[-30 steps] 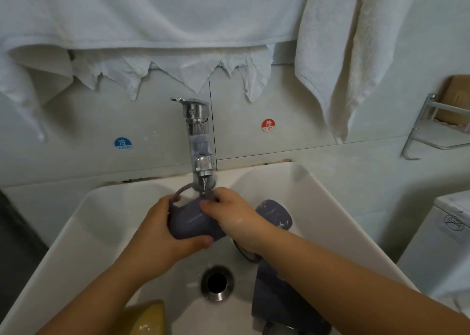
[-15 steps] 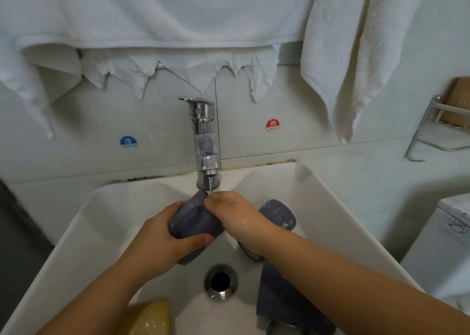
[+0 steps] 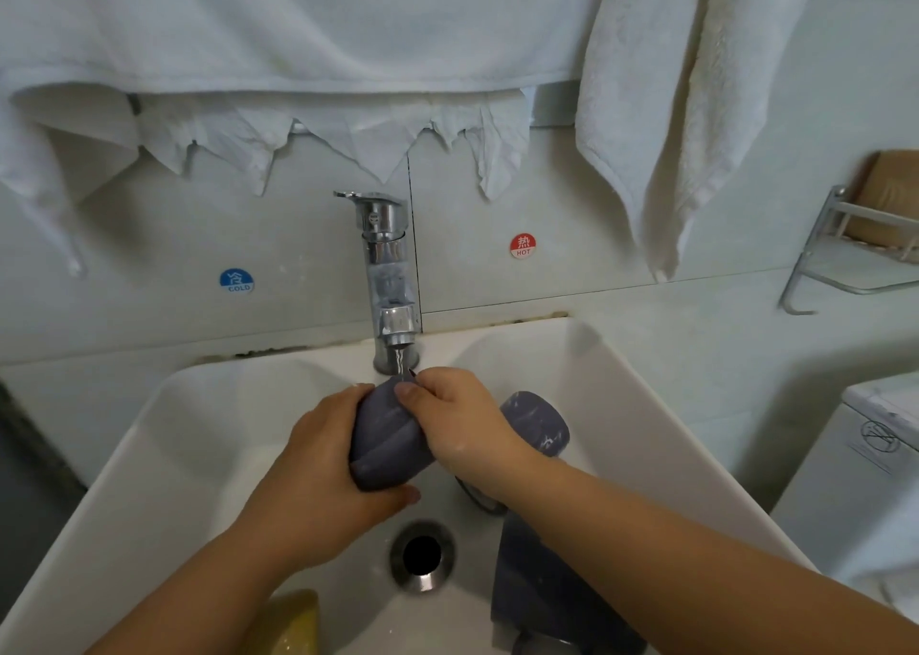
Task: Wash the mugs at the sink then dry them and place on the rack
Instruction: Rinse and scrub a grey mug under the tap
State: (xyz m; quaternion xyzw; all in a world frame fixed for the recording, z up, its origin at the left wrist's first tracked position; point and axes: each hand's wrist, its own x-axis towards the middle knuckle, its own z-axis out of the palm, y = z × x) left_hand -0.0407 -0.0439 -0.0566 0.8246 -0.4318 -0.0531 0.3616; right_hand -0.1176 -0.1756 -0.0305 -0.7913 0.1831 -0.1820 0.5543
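Purple-grey mug sits under the faucet stream, over the white sink. I see my left hand wrapped round its body and my right hand pinching its rim. Two more mugs and a yellow sponge lie in the basin.

A polished, mirror-bright metal is seen on the tap and drain ring. The sink is glazed, smooth and white. A matt grey finish is shown by the mug. The towel is rough looped cloth.
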